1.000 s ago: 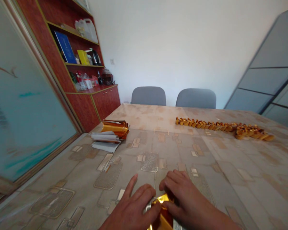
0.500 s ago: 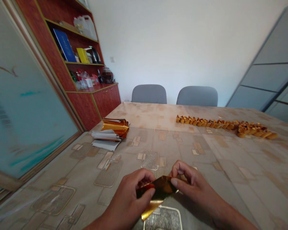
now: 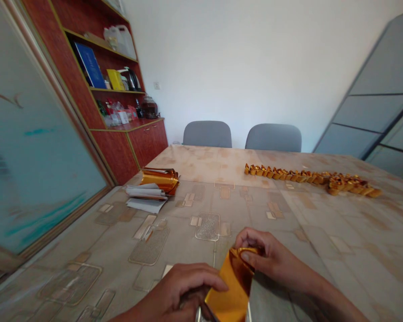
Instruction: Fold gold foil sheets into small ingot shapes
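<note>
A shiny gold foil sheet (image 3: 231, 288), partly folded, is held between both hands just above the near part of the table. My right hand (image 3: 267, 255) pinches its upper right corner, thumb in front and fingers behind. At the lower left edge, my left hand (image 3: 188, 290) grips the foil, with a finger lying over its face and the thumb partly hidden below. Farther back on the right lies a long row of small folded gold pieces (image 3: 289, 175). To the left rest a curled stack of gold foil (image 3: 161, 179) and white-backed sheets (image 3: 146, 192).
A patterned cloth covers the table (image 3: 188, 161). Two grey chairs (image 3: 207, 133) (image 3: 273, 137) stand behind its far edge. On the left are a red-brown shelf cabinet (image 3: 112, 147) and a frosted glass door (image 3: 36, 147).
The foil has turned from lying crosswise to a more upright slant, its bright gold face now showing. My left hand has shifted down to its lower edge; my right hand still pinches a corner.
</note>
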`<state>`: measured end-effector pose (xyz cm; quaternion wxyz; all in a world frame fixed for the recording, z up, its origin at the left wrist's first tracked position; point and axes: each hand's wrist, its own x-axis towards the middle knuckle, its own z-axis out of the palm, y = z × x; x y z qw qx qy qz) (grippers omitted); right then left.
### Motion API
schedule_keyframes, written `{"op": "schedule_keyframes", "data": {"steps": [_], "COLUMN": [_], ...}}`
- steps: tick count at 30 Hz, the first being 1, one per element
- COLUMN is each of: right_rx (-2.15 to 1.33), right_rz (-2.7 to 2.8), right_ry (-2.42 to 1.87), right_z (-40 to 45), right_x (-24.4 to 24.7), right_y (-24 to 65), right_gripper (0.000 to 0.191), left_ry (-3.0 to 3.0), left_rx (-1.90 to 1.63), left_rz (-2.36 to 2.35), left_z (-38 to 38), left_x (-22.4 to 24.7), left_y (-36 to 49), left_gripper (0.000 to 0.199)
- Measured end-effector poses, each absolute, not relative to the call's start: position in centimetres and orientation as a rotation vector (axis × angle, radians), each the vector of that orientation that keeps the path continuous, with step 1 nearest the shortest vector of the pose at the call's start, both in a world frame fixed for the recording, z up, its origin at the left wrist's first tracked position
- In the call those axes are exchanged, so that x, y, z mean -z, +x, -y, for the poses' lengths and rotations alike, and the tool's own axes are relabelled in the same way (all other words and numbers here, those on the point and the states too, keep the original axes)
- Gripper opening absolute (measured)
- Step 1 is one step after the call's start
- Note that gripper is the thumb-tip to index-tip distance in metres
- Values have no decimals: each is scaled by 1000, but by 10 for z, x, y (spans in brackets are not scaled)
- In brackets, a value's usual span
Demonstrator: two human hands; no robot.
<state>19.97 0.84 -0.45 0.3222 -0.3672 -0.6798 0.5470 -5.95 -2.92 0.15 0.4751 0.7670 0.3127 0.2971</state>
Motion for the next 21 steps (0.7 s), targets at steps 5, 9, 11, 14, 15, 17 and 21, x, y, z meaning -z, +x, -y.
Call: {"op": "schedule_keyframes", "data": {"steps": [5,9,11,14,15,17,21], "right_rx": [-1325,-1137,-908,-644,-577,-455,-383], "right_rz": [1863,1841,1930,2123,2198,2345,2543], "right_ry": [-1085,-1096,-1045,-919,-904,-915,-962], "right_z": [-7,-9,-10,-10,-9,-6,-1], "right_x": [4,8,7,4,4,4,7], "right_y": [194,197,200,201,200,199,195], "right_gripper": [19,3,9,17,18,20,21], "left_ry": [1719,1935,2205,2669,2799,2980,3031], "left_rx": [-789,-1068,-1184,-1176,-1140,-1056,-960], "left_rz": [-929,-1113,-1005,-732,-672,-637,-676], "left_z": [26,18,17,20,21,23,25], "left_x": [5,5,-1,-3,-1,7,26], "left_y": [-51,-45,-46,-48,-47,-46,-44], "left_gripper": [15,26,25,15,15,20,22]}}
